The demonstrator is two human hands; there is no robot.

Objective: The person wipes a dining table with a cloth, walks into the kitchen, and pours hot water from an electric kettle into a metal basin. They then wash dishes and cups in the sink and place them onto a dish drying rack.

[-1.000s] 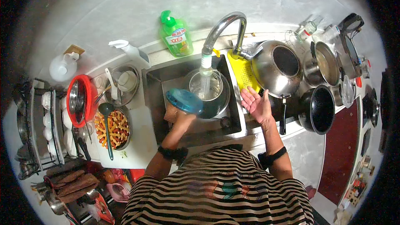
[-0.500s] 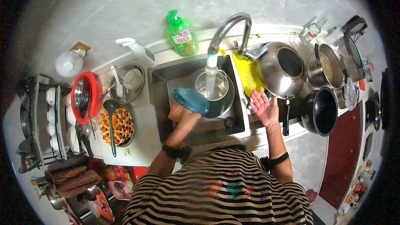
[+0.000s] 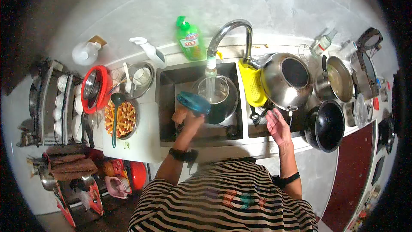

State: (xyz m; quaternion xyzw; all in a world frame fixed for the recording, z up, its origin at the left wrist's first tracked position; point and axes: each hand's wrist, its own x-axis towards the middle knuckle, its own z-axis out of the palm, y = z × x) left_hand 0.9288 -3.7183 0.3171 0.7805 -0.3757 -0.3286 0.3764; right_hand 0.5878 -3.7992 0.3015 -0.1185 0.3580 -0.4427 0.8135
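Note:
My left hand (image 3: 187, 121) is closed on a teal, see-through bowl or lid (image 3: 193, 103), which is tilted over the left sink basin (image 3: 171, 129); blur hides which of the two it is. Beside it, water streams from the faucet (image 3: 234, 25) into a shiny round vessel (image 3: 219, 89) inside a dark pot (image 3: 227, 111). My right hand (image 3: 279, 127) holds nothing. Its palm is turned up and its fingers are stretched out, near the right basin, below an upturned steel wok (image 3: 286, 81) and a yellow perforated drainer (image 3: 255, 87).
Green soap bottle (image 3: 190, 43) and white spray bottle (image 3: 148, 51) stand behind the sink. On the left are a cutting board (image 3: 143, 135), a patterned round dish with a dark ladle (image 3: 114, 120), and a red basin (image 3: 103, 87). A black pan (image 3: 327, 125) and a steel pot (image 3: 340, 79) sit right.
The camera view has shifted a little. My left hand still grips the teal piece, whose tilt has changed slightly. My right hand has moved down, farther from the yellow drainer.

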